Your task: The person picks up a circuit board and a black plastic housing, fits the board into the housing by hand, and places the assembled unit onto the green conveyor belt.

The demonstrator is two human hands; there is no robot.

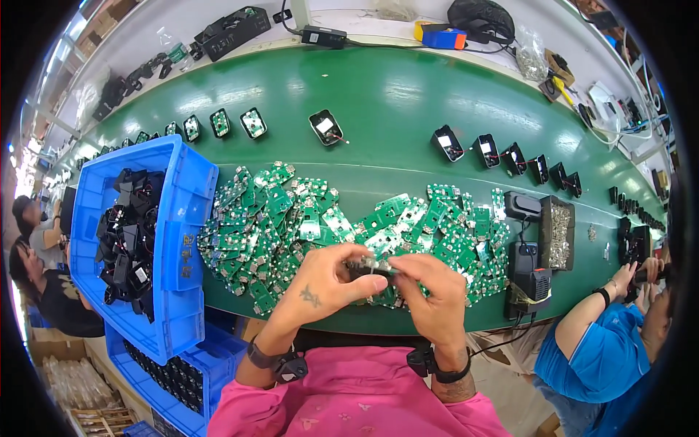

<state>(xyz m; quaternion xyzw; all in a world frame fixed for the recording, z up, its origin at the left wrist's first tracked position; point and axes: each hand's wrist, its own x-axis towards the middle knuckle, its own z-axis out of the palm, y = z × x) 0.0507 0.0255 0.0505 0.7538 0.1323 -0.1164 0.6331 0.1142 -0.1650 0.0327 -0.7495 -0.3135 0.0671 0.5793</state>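
Note:
My left hand (pixel 324 288) is closed around a small black plastic case (pixel 358 274), held above the near edge of the bench. My right hand (pixel 438 297) has its fingers pinched at the right side of the case, on what looks like a small circuit board (pixel 378 264); the fingers hide much of it. Just beyond my hands lie heaped green circuit boards (pixel 273 204), spreading into a second heap (pixel 466 233) on the right. Farther back, one open black case (pixel 325 127) with a white label and a short wire stands alone.
A blue bin (pixel 191 251) of black cases stands at left, another blue bin (pixel 222 349) below it. Cases with boards (pixel 253 124) line the back left; open cases (pixel 488 151) line the right. A tray of screws (pixel 557 233) adjoins a black power device (pixel 530 280). A co-worker (pixel 604 342) sits right.

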